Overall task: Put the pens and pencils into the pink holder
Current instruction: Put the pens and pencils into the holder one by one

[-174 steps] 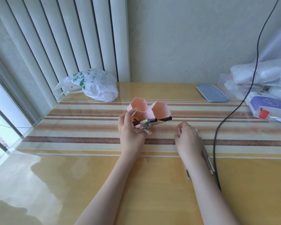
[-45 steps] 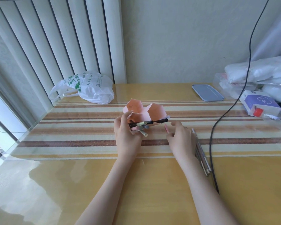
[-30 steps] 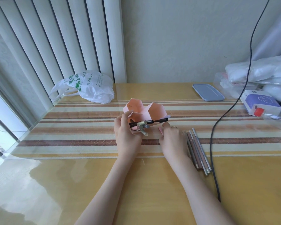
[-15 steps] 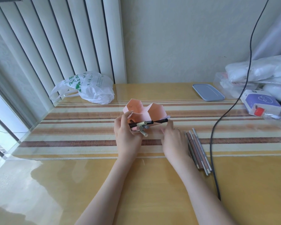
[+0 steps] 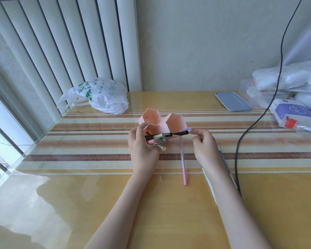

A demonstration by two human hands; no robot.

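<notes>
Left hand (image 5: 142,150) grips pink hexagonal-celled plastic holder (image 5: 162,121), steadying it (pens poke out front). Right hand (image 5: 204,147) pinches a pen end beside it; translucent pink-tipped pen (image 5: 183,159) lies on table between the hands.

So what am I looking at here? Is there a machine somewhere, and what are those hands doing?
No machine: a person wears a camera on the head, looking forward and down, so you see their own arms over a glossy yellow table. The left hand holds a pink holder made of several open pockets, tipped over toward the person, with a few pens sticking out of its front pocket. The right hand pinches something small and pale beside the holder; what it is, I cannot tell. A thin pink pen lies loose on the table between the hands. Around them are a white plastic bag, a grey-blue lid, a purple and white box and a hanging black cable.
</notes>
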